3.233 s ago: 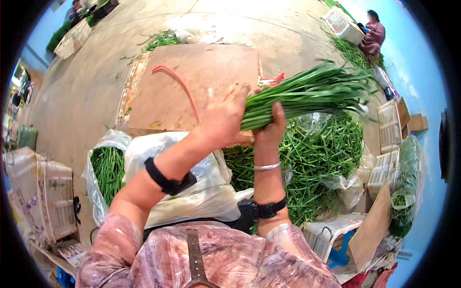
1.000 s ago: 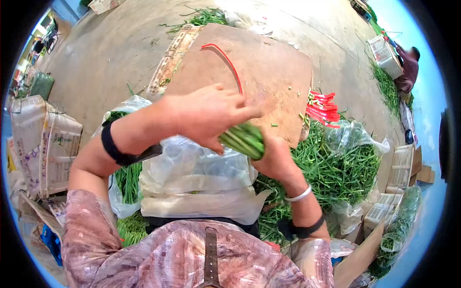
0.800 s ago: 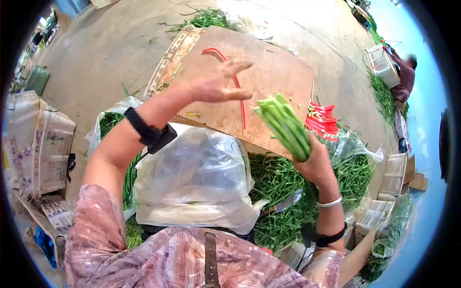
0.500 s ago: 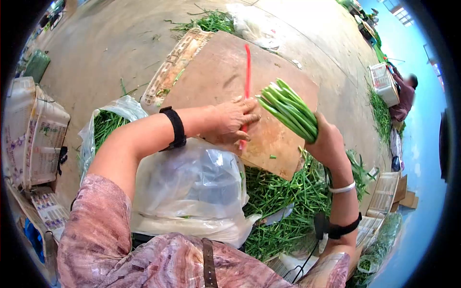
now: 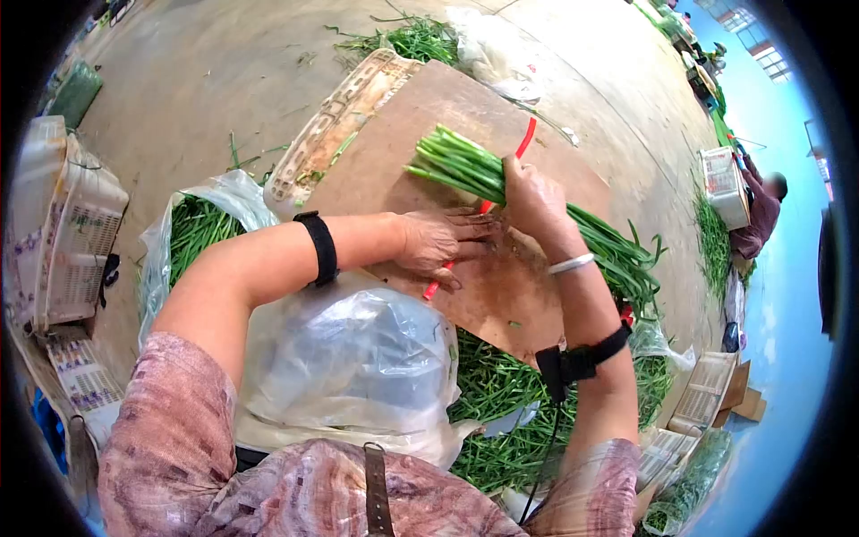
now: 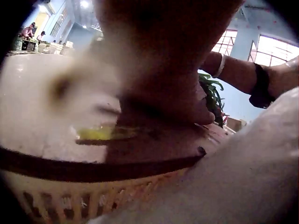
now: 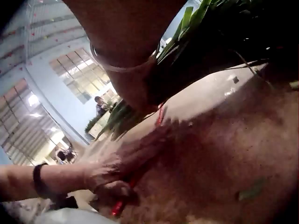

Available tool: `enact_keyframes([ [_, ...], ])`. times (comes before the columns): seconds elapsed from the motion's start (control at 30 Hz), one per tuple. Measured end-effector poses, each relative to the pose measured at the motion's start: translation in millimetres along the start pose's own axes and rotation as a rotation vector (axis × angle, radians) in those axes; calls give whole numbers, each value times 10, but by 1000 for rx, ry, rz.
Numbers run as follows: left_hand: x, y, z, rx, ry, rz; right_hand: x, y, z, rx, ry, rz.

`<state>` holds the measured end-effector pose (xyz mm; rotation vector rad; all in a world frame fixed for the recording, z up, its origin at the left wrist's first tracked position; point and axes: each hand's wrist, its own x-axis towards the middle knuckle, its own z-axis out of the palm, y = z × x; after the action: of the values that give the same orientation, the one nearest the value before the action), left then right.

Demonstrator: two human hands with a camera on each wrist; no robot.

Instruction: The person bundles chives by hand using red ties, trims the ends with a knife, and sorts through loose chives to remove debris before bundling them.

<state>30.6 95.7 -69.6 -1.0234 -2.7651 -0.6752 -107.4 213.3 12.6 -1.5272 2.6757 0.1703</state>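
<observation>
My right hand (image 5: 535, 201) grips a bunch of green chives (image 5: 461, 164) just above a brown board (image 5: 447, 98). The cut pale-green ends point left, and the long leaves hang out to the right past the wrist. Below the bunch, my left hand (image 5: 443, 240) lies on the board with fingers straight, across a thin red strip (image 5: 526, 136). The strip's near end shows by the thumb, and its far end sticks out beyond the bunch. In the right wrist view the left fingers (image 7: 135, 156) cover the strip's middle. The left wrist view is dark and blurred.
A plastic crate (image 5: 309, 148) supports the board. Clear plastic covers my lap (image 5: 358, 345). Loose chives (image 5: 501, 430) lie in a heap to the right, with a bag of chives (image 5: 201, 233) at left. White crates (image 5: 85, 242) stand far left. Another person (image 5: 761, 215) sits by the wall.
My right hand has swung the bunch left over the red strip, its cut ends turning leftward. My left hand has come down onto the strip, which now lies slanted across the board.
</observation>
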Motion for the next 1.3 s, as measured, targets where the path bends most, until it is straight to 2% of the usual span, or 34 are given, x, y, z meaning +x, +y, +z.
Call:
enact_keyframes([
  [0.03, 0, -7, 10, 5, 6, 9, 17, 12, 182, -81, 21, -38],
  [0.2, -20, -16, -32, -42, 62, -4, 13, 21, 193, -7, 12, -30],
  [0.27, -22, -33, -87, -266, 63, 13, 7, 19, 160, -5, -15, -28],
  [0.3, -23, -29, -107, -260, 69, -2, 20, 15, 149, -3, -41, -20],
  [0.37, -11, 15, -173, -175, 239, 95, 53, 49, 208, 6, -36, -52],
  [0.4, -2, 64, -212, -86, 393, 134, 68, 74, 252, 4, -14, -54],
  [0.43, 31, 68, -277, -85, 393, 132, 75, 106, 285, 3, 9, -51],
  [0.5, 124, 37, -439, 37, 596, 135, 69, 107, 265, 10, 5, -66],
  [0.53, 165, -2, -546, 55, 716, 28, 48, 76, 225, -6, -3, -72],
  [0.57, 160, -112, -581, 64, 747, -231, 30, 41, 178, -22, -11, -78],
  [0.6, 144, -214, -653, 169, 778, -376, 21, 15, 137, -26, -19, -76],
  [0.63, 97, -368, -686, 165, 779, -370, 18, 11, 145, -29, -18, -69],
  [0.7, -12, -638, -675, 102, 623, -535, 13, 16, 169, -14, 7, -69],
  [0.73, -43, -694, -639, 98, 621, -533, 1, 8, 150, -14, -4, -66],
  [0.8, -87, -741, -629, -32, 485, -521, 3, -7, 143, -18, -19, -49],
  [0.93, -79, -825, -611, -62, 496, -527, 9, -18, 149, -38, -41, -22],
  [1.0, -65, -820, -663, -100, 382, -584, -9, 1, 152, -28, -33, -30],
  [1.13, -171, -806, -672, -144, 449, -555, -49, 30, 115, 40, -36, -41],
  [1.2, -220, -891, -585, -265, 573, -499, -66, 50, 136, 60, -22, -55],
  [1.3, -217, -841, -566, -182, 522, -542, -73, 55, 136, 77, -15, -75],
])
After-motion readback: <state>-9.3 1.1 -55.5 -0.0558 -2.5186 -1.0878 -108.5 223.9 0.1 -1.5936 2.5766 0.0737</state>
